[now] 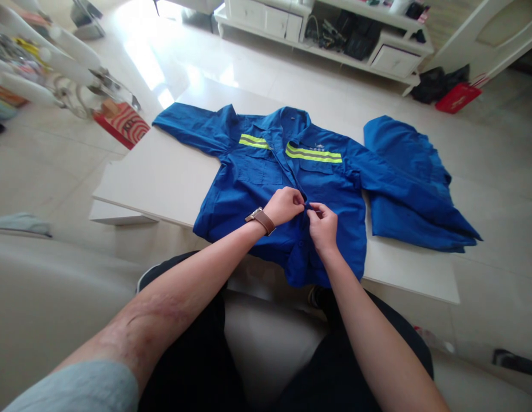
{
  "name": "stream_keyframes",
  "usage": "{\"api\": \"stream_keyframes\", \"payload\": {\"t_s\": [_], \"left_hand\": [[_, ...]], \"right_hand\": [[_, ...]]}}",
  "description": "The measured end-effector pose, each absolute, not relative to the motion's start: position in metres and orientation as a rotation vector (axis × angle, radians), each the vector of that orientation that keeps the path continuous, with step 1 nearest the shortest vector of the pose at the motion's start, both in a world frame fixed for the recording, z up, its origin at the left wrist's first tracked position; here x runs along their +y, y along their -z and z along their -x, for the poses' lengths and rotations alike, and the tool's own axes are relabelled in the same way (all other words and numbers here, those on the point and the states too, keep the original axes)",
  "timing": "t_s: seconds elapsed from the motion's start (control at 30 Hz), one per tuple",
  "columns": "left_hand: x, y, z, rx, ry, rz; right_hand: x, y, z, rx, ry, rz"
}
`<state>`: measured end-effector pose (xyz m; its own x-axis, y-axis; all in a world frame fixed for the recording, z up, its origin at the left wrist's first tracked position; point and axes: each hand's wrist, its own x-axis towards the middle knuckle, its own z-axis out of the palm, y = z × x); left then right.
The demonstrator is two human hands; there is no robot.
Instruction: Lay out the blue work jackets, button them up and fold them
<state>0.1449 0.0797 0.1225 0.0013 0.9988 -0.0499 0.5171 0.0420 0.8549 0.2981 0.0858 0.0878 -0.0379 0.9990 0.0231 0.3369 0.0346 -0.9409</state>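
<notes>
A blue work jacket (257,171) with yellow and grey reflective strips lies front side up, its collar away from me. Its lower hem hangs over the near table edge. My left hand (286,205), with a brown-strapped watch at the wrist, pinches the jacket's front edge near the middle. Close beside it, my right hand (324,228) pinches the same front opening from the other side. The fingertips of both hands almost meet, and whatever small fastening is between them is hidden. The upper part of the front lies open at the collar.
A folded blue garment (403,166) lies at the right, partly under the jacket's sleeve. The white table (163,177) carries both. Beyond it stands a white cabinet (266,20). A red-striped paper bag (126,123) is at the left, a red box (458,98) at the far right.
</notes>
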Motion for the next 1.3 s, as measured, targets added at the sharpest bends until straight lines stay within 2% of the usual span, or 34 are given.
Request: {"api": "stream_keyframes", "payload": {"t_s": [0.73, 1.3], "left_hand": [[0.079, -0.120, -0.145, 1.653, -0.918, -1.578], [0.086, -0.106, -0.146, 1.581, -0.967, -1.471]], "right_hand": [[0.083, -0.092, -0.295, -1.467, -1.227, 1.375], [0.083, -0.092, -0.297, -1.596, -1.020, 1.372]]}}
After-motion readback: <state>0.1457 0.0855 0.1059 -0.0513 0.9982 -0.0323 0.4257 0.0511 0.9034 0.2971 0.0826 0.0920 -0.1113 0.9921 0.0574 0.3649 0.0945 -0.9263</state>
